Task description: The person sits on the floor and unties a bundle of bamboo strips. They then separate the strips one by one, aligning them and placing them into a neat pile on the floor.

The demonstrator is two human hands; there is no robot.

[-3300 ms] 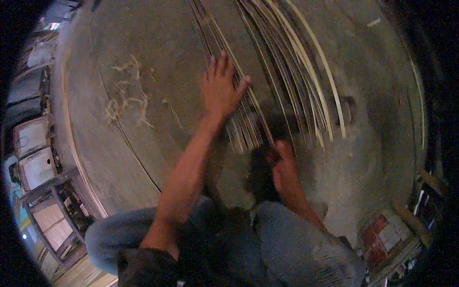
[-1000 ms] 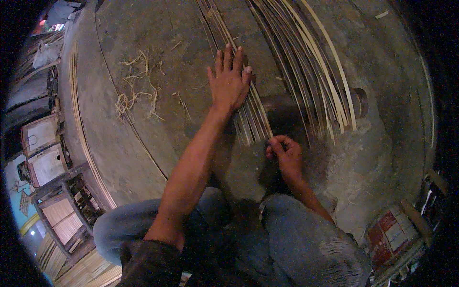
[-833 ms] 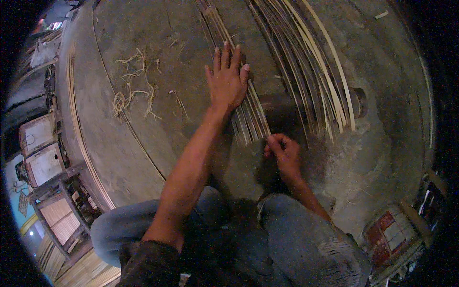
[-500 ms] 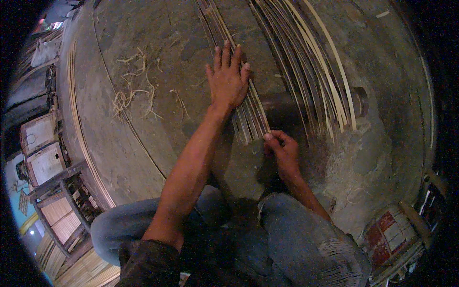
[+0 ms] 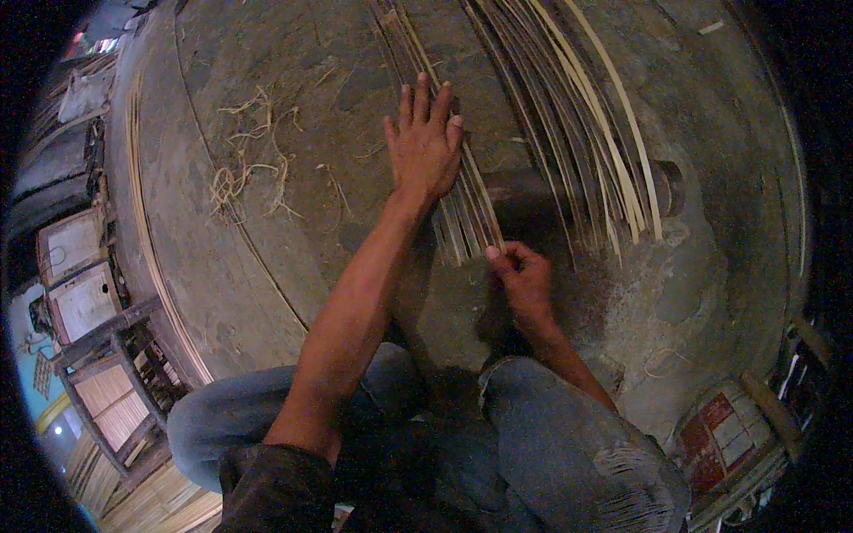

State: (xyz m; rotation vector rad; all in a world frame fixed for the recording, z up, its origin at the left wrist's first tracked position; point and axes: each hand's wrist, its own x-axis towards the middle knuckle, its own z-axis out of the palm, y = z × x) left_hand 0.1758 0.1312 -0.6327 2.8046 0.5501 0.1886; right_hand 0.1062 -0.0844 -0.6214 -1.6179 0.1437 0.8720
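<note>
Several thin bamboo-like strips [image 5: 456, 233] lie side by side on the floor in front of me. My left hand [image 5: 423, 151] rests flat across them, fingers spread and palm down. At their near end, my right hand [image 5: 522, 274] pinches the end of the rightmost strip [image 5: 485, 200] between thumb and fingers. To the right lies a larger bundle of long strips [image 5: 569, 115], some dark and some pale, with their near ends over a dark cylindrical log or pipe [image 5: 533, 188].
A tangle of pale fibre scraps [image 5: 244, 178] lies on the concrete floor [image 5: 355, 284] at left. Long strips [image 5: 142, 204] run along the left side, beside a wooden frame [image 5: 115, 382]. A red and white box-like object [image 5: 720, 435] stands at lower right.
My right hand has shifted very slightly left at the strip's end, its thumb now nearer the neighbouring strips. My left hand stays nearly still on the strips.
</note>
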